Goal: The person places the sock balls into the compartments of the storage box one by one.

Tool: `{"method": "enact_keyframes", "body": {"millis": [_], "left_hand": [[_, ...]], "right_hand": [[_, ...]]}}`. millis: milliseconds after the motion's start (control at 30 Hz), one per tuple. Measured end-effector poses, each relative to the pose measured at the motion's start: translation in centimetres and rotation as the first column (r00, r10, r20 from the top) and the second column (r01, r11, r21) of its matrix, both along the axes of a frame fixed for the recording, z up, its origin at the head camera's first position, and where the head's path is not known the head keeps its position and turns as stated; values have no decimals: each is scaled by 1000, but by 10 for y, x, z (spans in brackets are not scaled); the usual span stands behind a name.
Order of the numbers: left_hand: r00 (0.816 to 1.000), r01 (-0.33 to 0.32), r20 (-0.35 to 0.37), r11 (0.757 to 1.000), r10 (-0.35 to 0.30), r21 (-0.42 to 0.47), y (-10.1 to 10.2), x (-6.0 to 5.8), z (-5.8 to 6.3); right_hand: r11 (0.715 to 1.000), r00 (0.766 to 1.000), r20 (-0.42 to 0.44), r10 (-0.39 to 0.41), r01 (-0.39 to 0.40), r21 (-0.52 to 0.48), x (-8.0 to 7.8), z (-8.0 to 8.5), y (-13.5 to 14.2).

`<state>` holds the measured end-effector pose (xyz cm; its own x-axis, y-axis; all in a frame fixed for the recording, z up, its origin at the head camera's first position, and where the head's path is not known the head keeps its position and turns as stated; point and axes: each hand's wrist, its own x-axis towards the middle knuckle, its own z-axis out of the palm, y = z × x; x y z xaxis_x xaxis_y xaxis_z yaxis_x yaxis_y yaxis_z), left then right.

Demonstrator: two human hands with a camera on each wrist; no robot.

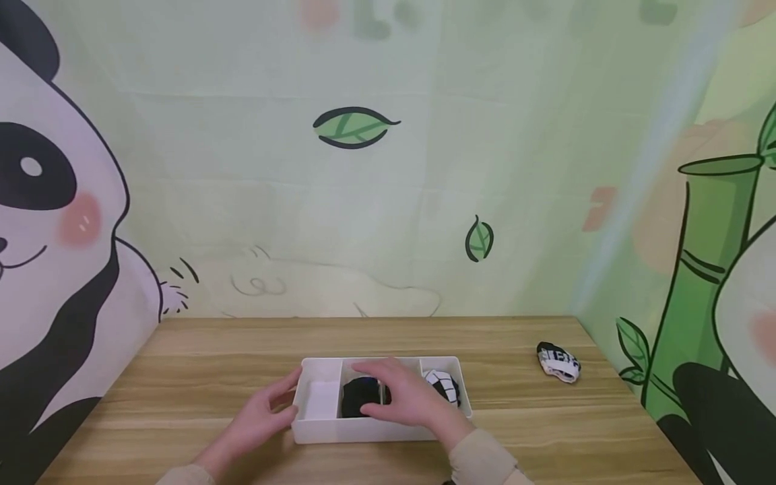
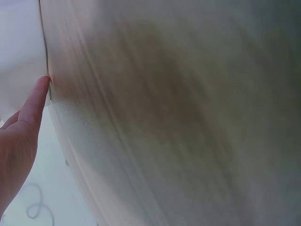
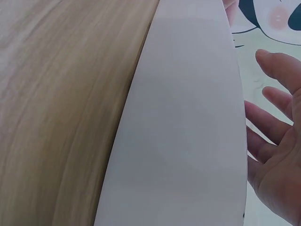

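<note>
A white box (image 1: 364, 431) with three compartments lies on the wooden table. My left hand (image 1: 261, 417) touches its left end with extended fingers; one straight finger (image 2: 35, 101) meets the wall in the left wrist view. Over the middle compartment, my right hand (image 1: 406, 397) has its thumb and fingers spread apart above a black cloth bundle (image 1: 359, 397), which looks like a rolled sock. No held thing shows between the right fingers (image 3: 268, 122) in the right wrist view. A white bundle with black lines (image 1: 442, 385) sits in the right compartment, partly behind my right hand.
On the table (image 1: 230, 350), a black-and-white folded sock-like bundle (image 1: 558, 362) with lettering lies to the right of the box. Behind the table hangs a printed backdrop (image 1: 273, 202) with pandas and leaves. The box's left compartment (image 1: 320, 397) shows its bare floor.
</note>
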<state>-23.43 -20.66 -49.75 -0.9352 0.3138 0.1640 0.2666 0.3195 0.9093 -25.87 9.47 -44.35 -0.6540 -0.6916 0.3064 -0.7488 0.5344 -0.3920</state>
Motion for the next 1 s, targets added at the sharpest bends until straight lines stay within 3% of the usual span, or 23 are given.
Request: {"method": "enact_keyframes", "body": {"millis": [233,533,833,1000], "left_hand": [[1000,-25,10,1000,25,-1,1,0,0],[1000,-3,-8,1000,3,2,0,0,0],[1000,-5,-10,1000,6,4,0,0,-2],[1000,3,-2,1000,-3,13,-1,-1,-2]], "right_hand": [[998,999,6,-36,37,-55,2,1,11],[989,998,-23,-58,54,-135,2,-1,28],[978,991,-122,-58,31,-208,0,-6,45],[968,991,-111,-75,46,-247,3,-4,57]]}}
